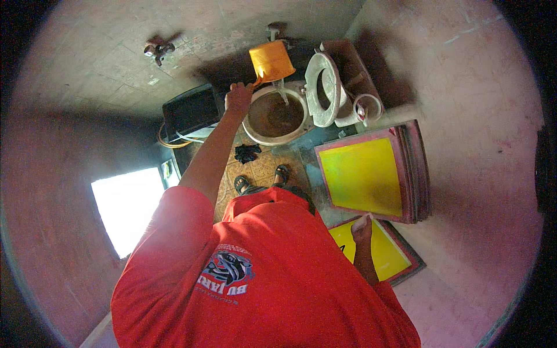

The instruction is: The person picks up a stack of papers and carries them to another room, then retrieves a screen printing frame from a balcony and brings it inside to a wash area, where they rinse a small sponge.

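My left hand (238,100) reaches far forward, its fingers wrapped round the handle of an orange water dipper (271,60). The dipper is tilted over the toilet bowl (261,137), and a thin stream of water (284,93) falls from it into the brownish bowl. The raised toilet seat (331,87) stands at the bowl's right. My right hand (362,227) hangs low at my right side with its fingers curled in, and nothing shows in it. It is beside the yellow framed panels (362,174); whether it touches them I cannot tell.
A black tub (191,113) with a hose (168,139) stands left of the bowl. A black cloth (248,153) lies on the tiled floor near my feet. At the right are a white container (376,100) and another yellow panel (384,255). A tap (159,51) juts from the wall.
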### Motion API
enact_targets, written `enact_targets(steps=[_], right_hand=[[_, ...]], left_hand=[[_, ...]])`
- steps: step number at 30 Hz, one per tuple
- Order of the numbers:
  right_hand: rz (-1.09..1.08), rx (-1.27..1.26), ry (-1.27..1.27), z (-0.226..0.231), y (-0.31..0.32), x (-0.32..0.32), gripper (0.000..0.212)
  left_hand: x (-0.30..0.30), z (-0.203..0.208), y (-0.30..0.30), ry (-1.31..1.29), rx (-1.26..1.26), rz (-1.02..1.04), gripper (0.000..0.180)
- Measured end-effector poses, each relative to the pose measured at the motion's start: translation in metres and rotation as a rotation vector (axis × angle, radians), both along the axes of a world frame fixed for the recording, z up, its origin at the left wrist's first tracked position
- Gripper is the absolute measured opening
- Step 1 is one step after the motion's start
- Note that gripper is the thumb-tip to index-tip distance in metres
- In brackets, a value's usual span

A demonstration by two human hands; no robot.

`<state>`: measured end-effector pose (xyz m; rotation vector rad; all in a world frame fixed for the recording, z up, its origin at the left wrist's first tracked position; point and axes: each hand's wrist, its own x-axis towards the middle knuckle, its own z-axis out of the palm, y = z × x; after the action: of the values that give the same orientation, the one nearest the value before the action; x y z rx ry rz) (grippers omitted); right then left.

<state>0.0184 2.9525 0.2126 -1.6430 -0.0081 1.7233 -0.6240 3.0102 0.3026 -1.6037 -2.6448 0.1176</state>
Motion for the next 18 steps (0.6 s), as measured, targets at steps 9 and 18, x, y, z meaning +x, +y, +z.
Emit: enact_targets(steps=[9, 18], right_hand=[[0.166, 0.224, 0.541, -0.038, 0.023, 0.03, 0.024], [0.176, -0.006, 0.296, 0.041, 0.038, -0.097, 0.03]], left_hand=[[-0.017, -0.015, -0.035, 0.035, 0.072, 0.136, 0.021], [-0.108, -0.092, -0.185, -0.014, -0.285, 0.021, 0.018]])
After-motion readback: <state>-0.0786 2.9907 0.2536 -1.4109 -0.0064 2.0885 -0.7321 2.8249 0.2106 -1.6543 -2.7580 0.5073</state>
